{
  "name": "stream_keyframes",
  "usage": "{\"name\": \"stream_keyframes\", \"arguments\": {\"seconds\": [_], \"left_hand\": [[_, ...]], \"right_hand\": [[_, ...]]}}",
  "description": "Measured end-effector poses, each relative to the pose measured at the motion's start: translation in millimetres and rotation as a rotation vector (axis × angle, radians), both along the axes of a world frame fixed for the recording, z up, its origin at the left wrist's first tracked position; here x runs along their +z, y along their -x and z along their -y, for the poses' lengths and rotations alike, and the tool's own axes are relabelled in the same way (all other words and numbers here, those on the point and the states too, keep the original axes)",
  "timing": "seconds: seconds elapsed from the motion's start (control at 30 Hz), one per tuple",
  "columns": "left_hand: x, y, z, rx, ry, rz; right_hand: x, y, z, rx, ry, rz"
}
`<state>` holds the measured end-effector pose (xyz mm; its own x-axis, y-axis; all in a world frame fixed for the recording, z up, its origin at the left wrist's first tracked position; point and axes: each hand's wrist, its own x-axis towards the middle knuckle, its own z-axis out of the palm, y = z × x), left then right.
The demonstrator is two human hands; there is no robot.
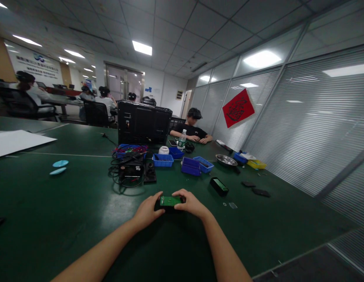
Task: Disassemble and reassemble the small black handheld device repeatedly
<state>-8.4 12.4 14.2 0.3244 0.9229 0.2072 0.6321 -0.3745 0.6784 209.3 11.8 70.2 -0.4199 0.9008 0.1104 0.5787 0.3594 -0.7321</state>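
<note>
On the green table (82,223) – your L hand (148,209) & R hand (193,203), half-curled, grip opp. ends of the black case (169,210) – prob. so its circuit board (168,201) sits steady

Circuit board (169,201) between hands (147,211) (194,204), trays (163,162) beyond, bowl (224,164) at right

Red poster (238,109), wall sign (35,66), bottle label (181,140), unreadable
</note>
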Motion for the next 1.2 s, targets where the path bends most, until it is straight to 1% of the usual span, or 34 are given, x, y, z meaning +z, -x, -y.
{"name": "stream_keyframes", "arguments": {"seconds": [0.07,0.13,0.23,0.3,0.4,0.53,0.57,0.63,0.8,0.93,1.07,1.2], "left_hand": [[-1.1,0,0,0.007,0.009,0.014],[-2.8,-1,-1,0.011,0.0,0.035],[-5.2,-1,-4,0.035,-0.03,0.084],[-5.9,0,-5,0.069,-0.04,0.109],[-5.1,0,-6,0.108,-0.039,0.118],[-2.8,0,-5,0.092,-0.013,0.119],[-2.3,1,-5,0.085,-0.012,0.118],[-1.5,1,-4,0.075,-0.016,0.109],[0.4,1,-3,0.049,-0.054,0.051],[0.9,2,-2,0.037,-0.088,0.034],[0.0,2,-2,0.035,-0.097,0.025],[0.3,1,-2,0.034,-0.102,0.024]], "right_hand": [[-0.8,-1,0,-0.004,0.024,-0.036],[-1.7,-1,-1,-0.009,0.035,-0.027],[-6.1,2,-1,-0.011,0.017,0.075],[-11.7,5,-3,-0.055,-0.02,0.147],[-20.6,8,-7,-0.231,-0.068,0.219],[-25.2,-2,-17,-0.571,-0.081,0.337],[-25.2,-6,-19,-0.627,-0.077,0.364],[-25.2,-15,-23,-0.68,-0.053,0.385],[-30.6,-22,-30,-0.688,0.015,0.362],[-36.1,-16,-30,-0.704,-0.059,0.309],[-38.8,-6,-25,-0.653,-0.172,0.22],[-38.5,9,-17,-0.593,-0.167,0.285]]}}
